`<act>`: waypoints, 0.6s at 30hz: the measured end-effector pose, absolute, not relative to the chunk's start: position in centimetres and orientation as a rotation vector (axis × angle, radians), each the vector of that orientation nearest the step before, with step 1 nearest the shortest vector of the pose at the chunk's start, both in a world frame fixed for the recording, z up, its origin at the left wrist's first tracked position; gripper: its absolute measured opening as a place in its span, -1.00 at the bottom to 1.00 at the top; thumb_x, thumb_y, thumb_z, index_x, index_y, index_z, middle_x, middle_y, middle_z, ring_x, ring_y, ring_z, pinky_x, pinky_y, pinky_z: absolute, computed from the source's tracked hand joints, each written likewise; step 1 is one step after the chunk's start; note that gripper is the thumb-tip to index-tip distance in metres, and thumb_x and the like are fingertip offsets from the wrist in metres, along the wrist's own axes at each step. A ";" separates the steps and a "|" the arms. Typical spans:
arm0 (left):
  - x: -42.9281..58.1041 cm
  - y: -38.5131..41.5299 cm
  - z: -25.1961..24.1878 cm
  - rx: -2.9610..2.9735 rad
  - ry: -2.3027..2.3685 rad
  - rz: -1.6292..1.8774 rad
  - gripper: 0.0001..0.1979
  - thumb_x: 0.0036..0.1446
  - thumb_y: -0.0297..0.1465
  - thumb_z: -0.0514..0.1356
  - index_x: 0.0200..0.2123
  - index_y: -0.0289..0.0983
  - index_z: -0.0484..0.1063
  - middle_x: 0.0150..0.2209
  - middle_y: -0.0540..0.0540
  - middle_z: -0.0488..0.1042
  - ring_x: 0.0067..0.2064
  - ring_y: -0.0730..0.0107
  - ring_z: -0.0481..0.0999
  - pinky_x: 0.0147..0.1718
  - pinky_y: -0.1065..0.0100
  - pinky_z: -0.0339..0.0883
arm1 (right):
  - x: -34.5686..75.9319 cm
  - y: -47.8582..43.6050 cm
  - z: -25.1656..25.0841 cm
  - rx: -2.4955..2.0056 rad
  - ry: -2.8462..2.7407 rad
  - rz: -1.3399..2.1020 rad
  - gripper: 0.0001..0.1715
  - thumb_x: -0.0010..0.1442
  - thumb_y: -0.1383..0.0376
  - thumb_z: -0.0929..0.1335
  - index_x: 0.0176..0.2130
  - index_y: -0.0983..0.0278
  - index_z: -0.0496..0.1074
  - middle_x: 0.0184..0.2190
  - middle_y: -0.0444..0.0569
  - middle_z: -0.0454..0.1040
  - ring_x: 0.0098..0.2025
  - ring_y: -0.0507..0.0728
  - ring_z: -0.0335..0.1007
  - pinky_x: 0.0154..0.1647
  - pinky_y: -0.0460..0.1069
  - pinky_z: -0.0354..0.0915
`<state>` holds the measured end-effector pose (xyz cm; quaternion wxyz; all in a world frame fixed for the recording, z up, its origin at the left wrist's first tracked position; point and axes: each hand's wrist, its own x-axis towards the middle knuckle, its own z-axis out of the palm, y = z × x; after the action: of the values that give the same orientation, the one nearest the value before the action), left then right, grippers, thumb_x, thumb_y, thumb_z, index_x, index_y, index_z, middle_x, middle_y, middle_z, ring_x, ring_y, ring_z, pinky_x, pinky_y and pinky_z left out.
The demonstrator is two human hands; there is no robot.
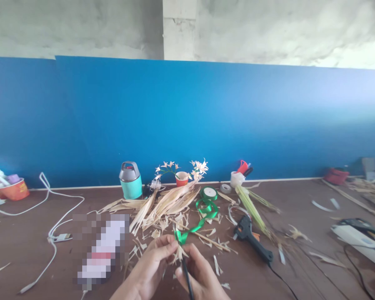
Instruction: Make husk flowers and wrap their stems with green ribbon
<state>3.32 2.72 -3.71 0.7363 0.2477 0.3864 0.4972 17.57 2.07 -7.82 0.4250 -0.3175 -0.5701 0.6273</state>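
My left hand is closed in a pinch on a small pale flower made of dry husk strips. Green ribbon meets the flower at my left fingertips and trails back to its spool. My right hand is closed at the flower's other side, its index finger by the petals. A slim dark rod runs from the flower down past my right thumb and rests in that hand; its kind cannot be made out.
Dry husks and scraps lie behind my hands. A black glue gun with its cord is at right, near green stalks. Husk flowers stand by a red cup. A teal container and white cables are left.
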 end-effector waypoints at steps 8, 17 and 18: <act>3.2 2.8 -3.5 0.585 0.861 1.087 -0.79 -0.21 -0.41 0.39 -0.56 -0.33 0.40 -0.58 0.01 0.42 -0.48 0.49 0.37 -0.41 0.46 0.17 | 17.7 2.3 -8.5 -0.692 -1.450 1.568 -0.48 0.00 -0.02 0.40 -0.17 0.26 0.32 -0.43 -0.11 0.28 -0.40 0.02 0.17 -0.30 -0.09 0.24; 3.4 2.6 -3.3 0.581 0.867 1.105 -0.78 -0.20 -0.40 0.39 -0.56 -0.33 0.38 -0.61 0.04 0.40 -0.50 0.51 0.34 -0.42 0.47 0.16 | 17.5 2.4 -9.6 -0.794 -1.453 1.494 -0.55 0.03 -0.02 0.37 -0.23 0.26 0.35 -0.50 -0.16 0.22 -0.42 0.02 0.16 -0.27 -0.07 0.26; 3.4 2.6 -3.3 0.581 0.867 1.103 -0.78 -0.21 -0.40 0.39 -0.56 -0.33 0.38 -0.61 0.04 0.39 -0.50 0.51 0.34 -0.42 0.47 0.16 | 17.6 2.4 -9.5 -0.812 -1.459 1.486 -0.56 0.04 -0.01 0.37 -0.24 0.27 0.34 -0.51 -0.16 0.22 -0.42 0.02 0.15 -0.27 -0.08 0.25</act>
<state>3.36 2.60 -3.26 0.7254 0.2633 0.3930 0.5001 17.56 2.42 -9.53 0.4377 -0.3267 -0.5869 0.5977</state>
